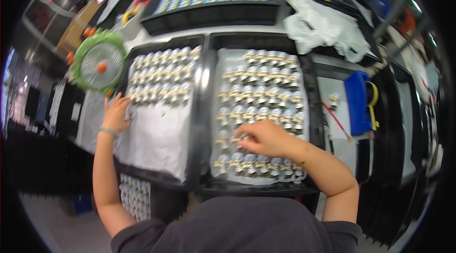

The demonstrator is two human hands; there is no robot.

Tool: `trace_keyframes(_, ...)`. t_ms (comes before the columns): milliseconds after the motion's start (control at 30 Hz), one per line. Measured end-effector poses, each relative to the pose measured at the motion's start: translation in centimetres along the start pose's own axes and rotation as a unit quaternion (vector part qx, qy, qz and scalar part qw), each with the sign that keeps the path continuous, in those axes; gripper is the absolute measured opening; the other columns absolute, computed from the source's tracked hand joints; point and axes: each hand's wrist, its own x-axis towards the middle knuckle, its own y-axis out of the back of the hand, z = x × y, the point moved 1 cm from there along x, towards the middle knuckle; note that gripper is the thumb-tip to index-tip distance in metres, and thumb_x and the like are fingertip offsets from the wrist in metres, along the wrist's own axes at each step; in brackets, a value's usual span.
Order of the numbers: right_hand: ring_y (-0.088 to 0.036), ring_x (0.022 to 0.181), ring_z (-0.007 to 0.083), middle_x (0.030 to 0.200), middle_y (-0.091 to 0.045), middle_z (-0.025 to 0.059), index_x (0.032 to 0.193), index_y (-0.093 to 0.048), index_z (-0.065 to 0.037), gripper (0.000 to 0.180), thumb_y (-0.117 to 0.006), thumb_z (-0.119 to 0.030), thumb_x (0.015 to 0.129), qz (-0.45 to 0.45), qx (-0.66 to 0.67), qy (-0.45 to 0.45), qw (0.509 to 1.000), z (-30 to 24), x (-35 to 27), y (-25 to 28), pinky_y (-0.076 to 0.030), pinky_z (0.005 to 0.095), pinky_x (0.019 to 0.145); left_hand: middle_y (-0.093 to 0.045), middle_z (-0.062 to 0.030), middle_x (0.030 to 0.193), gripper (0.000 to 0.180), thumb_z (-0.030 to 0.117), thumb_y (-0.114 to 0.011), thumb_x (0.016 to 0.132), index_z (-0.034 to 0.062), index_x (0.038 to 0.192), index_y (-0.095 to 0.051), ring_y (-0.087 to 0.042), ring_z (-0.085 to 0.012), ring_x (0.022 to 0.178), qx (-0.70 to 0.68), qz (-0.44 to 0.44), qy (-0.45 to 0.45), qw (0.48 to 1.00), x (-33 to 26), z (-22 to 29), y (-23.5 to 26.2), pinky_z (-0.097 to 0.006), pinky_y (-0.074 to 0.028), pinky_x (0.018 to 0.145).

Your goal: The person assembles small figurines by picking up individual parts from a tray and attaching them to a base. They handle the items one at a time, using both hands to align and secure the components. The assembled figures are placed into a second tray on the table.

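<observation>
I see the small bulb (235, 140) right of centre, pinched at the fingertips of the right hand (241, 140), lying leftward of its palm, long axis unclear. Farther left, the left hand (116, 113) has fingers partly spread; I cannot tell its grip.

A factory workshop: rows of matching small parts (261, 76) line black trays (256, 40), another loaded tray (213, 19) stands at twelve o'clock, a blue bin (354, 103) at three.

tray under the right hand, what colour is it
The tray is black, lined with a whitish sheet; the head view shows it best.
</observation>
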Motion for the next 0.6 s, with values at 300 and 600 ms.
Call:
trace_keyframes(300, -0.063, 0.071, 0.0325, 0.072, -0.065, 0.0107, 0.09, -0.064, -0.01, 0.022, -0.063, -0.03, 0.079, 0.072, -0.001, 0.026, 0.997, 2.1, 0.6, -0.4, -0.048, 0.0441, 0.067, -0.063, -0.0127, 0.096, 0.019, -0.001, -0.056, 0.075, 0.0062, 0.092, -0.062, -0.059, -0.0316, 0.097, -0.152, 0.232, -0.364, 0.889, 14.1, 20.3, 3.6, -0.046, -0.04, 0.097)
trace_keyframes(600, -0.063, 0.079, 0.033, 0.079, -0.065, 0.014, 0.089, -0.064, -0.01, 0.019, -0.061, -0.025, 0.078, 0.119, -0.037, -0.024, 0.992, 3.3, 0.4, 0.3, -0.048, 0.0441, 0.071, -0.064, -0.0134, 0.091, 0.022, 0.011, -0.055, 0.082, 0.0132, 0.102, -0.062, -0.061, -0.0343, 0.085, -0.077, 0.12, -0.213, 0.967, 25.5, 30.8, -3.1, -0.045, -0.047, 0.075)
